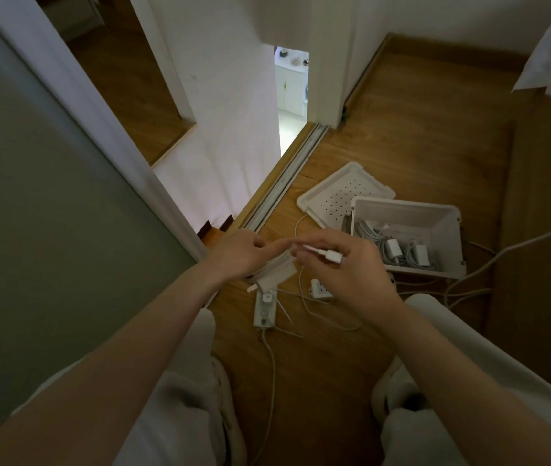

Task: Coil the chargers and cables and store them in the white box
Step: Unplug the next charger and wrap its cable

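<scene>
1. The left hand [237, 255] holds a flat bundle of white cable loops [276, 269] under its palm. Its index finger points straight toward the other hand, and the grip underneath is hidden.
2. The right hand [351, 267] pinches the white plug end [329, 256] of that cable between curled fingers, just beside the left fingertip.
3. A slack tail of thin white cable [302, 290] hangs below the right fingers and trails onto the wooden floor [401, 146]. If it is wound in fast it is likely to snag on the long white power strip [264, 311] or the small square white adapter [321, 290], both lying under the hands.
4. The bundle looks loosely clamped. With 1 finger lifted off it, the loops could spring open and the coil would need redoing.
5. Bending the cable hard where it leaves the plug could kink it, so the last turns want a gentle radius.
6. The open white plastic box [405, 202] sits beyond the right fingers, well apart from them, with 2 white chargers and grey-white cable coils [393, 247] already inside. An unsecured coil dropped in may tangle with those.
7. The perforated white lid [341, 193] lies beyond both hands, touching the box's near corner. A careless reach across it could knock it.
</scene>
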